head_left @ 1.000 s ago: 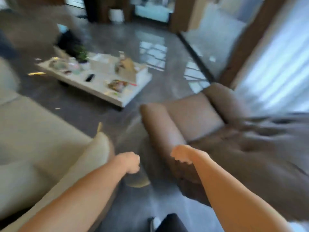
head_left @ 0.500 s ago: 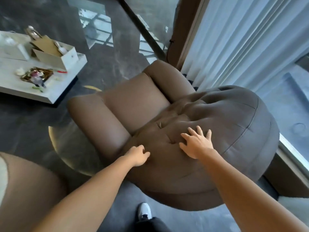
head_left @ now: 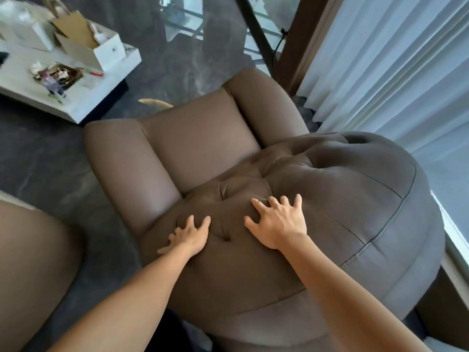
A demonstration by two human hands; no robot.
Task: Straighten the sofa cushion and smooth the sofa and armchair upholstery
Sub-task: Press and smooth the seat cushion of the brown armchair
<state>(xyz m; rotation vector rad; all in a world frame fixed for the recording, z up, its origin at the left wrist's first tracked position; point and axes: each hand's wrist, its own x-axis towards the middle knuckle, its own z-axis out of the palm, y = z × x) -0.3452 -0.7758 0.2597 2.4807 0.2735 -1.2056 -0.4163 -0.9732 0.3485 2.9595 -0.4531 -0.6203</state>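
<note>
A brown leather armchair (head_left: 203, 148) fills the middle of the view, seen from behind and above its tufted backrest (head_left: 342, 199). My left hand (head_left: 189, 236) lies flat on the lower left of the backrest, fingers spread. My right hand (head_left: 278, 221) presses flat on the backrest a little to the right, fingers apart, holding nothing. The seat and both padded armrests show beyond the hands. A rounded arm of the beige sofa (head_left: 30, 262) shows at the lower left.
A white low table (head_left: 83, 97) with an open cardboard box (head_left: 101, 50) and small items stands at the upper left on the dark glossy floor. White curtains (head_left: 393, 72) and a brown window frame (head_left: 304, 47) run along the right side, close to the armchair.
The view swung from the sofa to the armchair. Both hands, closed a second ago, came down on the backrest; the left hand has since opened flat.
</note>
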